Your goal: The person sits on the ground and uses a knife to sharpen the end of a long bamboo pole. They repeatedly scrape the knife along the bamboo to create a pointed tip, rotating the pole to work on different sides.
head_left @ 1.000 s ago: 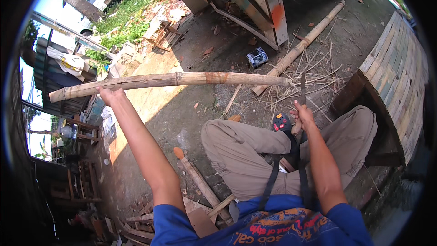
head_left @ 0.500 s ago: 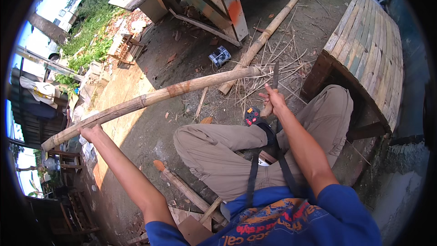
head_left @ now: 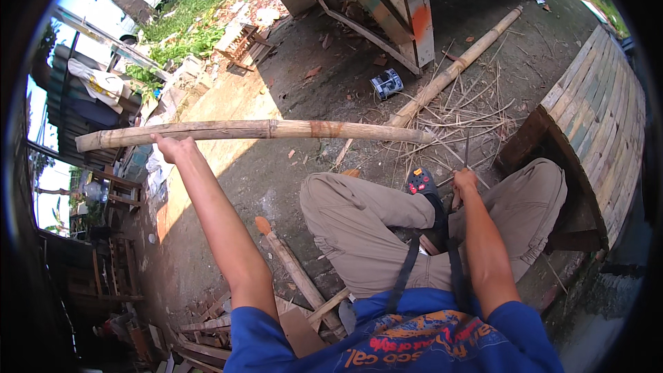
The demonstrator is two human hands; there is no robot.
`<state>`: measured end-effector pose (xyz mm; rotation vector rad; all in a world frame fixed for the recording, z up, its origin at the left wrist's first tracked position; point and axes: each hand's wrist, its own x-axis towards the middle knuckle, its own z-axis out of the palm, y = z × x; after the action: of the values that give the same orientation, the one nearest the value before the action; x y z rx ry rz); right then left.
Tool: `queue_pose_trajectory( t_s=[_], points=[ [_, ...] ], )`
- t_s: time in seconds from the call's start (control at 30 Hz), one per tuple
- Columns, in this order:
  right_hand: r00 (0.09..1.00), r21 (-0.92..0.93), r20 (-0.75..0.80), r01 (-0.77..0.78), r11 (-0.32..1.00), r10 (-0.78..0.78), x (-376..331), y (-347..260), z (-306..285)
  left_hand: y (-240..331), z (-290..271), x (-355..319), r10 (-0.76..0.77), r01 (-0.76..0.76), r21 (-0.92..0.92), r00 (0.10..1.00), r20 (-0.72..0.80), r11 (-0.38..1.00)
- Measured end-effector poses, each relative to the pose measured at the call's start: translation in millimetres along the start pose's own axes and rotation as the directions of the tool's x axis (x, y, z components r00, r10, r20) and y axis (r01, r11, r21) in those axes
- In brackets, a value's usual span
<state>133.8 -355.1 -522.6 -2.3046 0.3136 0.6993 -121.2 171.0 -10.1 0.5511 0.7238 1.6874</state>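
Note:
A long, slightly bowed bamboo pole (head_left: 235, 130) stretches across the view, its right end above the ground near my foot. My left hand (head_left: 174, 149) is closed round it from below, close to its left end. In my right hand (head_left: 466, 182) is a machete (head_left: 467, 150), gripped at the handle between my knees. Its dark, narrow blade points away from me, just right of the pole's right end and apart from it. My fist hides most of the handle.
Another bamboo pole (head_left: 461, 62) lies on the ground beyond, among thin bamboo strips (head_left: 476, 116). Nearby sits a metal can (head_left: 387, 83). A slatted bench (head_left: 595, 121) stands at the right, a wooden table (head_left: 423, 31) ahead. Wood pieces (head_left: 300, 273) lie near my left thigh.
The pole has swung nearly level across the view, its left end higher. My right hand has lowered towards my lap with the machete, its fingers now wrapped tighter. The view has shifted.

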Motion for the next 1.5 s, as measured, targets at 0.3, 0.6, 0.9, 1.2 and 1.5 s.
queue_pose_trajectory(
  t_s=[0.3, 0.6, 0.9, 1.2, 1.5],
  points=[
    [0.975, 0.08, -0.038, 0.222, 0.972, -0.22, -49.4, -43.2, -11.5, -34.8, 7.4, -46.0, -0.069, 0.068, 0.011, 0.994, 0.084, 0.998],
    [0.9, 0.054, -0.064, 0.435, 0.899, -0.431, -95.9, -81.8, -15.5, -72.7, 25.5, -58.6, -0.118, 0.119, 0.021, 0.929, 0.351, 0.993],
    [0.787, 0.239, -0.175, 0.617, 0.75, -0.592, -182.0, -138.7, -32.4, -85.3, 43.8, -78.8, -0.055, 0.085, -0.023, 0.801, 0.596, 0.996],
    [0.616, 0.38, -0.164, 0.761, 0.527, -0.771, -286.0, -218.0, -80.7, -69.8, 66.7, -157.8, -0.051, 0.045, 0.027, 0.683, 0.728, 0.999],
    [0.369, 0.494, -0.183, 0.836, 0.239, -0.911, -371.2, -306.6, -103.3, -64.2, 52.7, -241.5, 0.309, -0.209, -0.23, 0.704, 0.639, 0.951]
  ],
)
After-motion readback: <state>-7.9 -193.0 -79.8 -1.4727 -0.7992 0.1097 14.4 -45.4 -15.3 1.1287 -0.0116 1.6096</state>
